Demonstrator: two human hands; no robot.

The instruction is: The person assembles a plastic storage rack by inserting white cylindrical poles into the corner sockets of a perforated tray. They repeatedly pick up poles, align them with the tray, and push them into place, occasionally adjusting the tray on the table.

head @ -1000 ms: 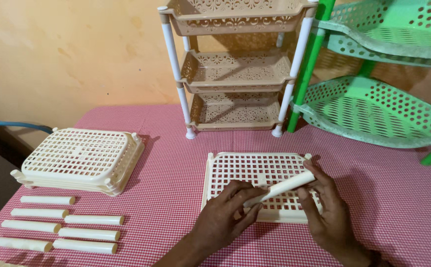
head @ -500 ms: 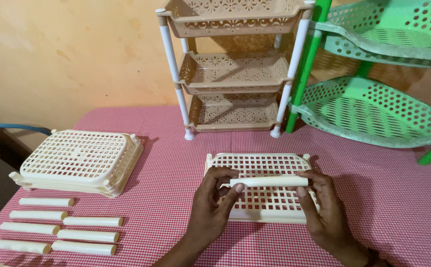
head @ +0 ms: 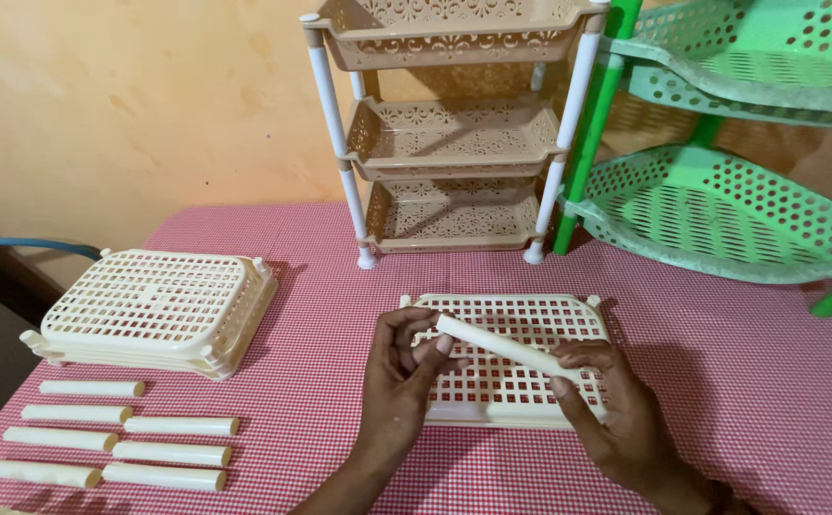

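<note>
Both hands pinching cream plastic tube [head: 502, 345], left hand [head: 399, 381] at its end, right hand [head: 616, 410] lower; loose fingertip grip risks dropping onto lattice shelf tray [head: 521, 315] mid-table.

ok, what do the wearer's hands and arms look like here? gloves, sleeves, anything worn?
Both bare: no gloves on the left hand or right hand. No rings, watch or bands visible. Forearms are uncovered as far as the frame's bottom edge shows, so no sleeve is in view. Nails short, unpainted.
</note>
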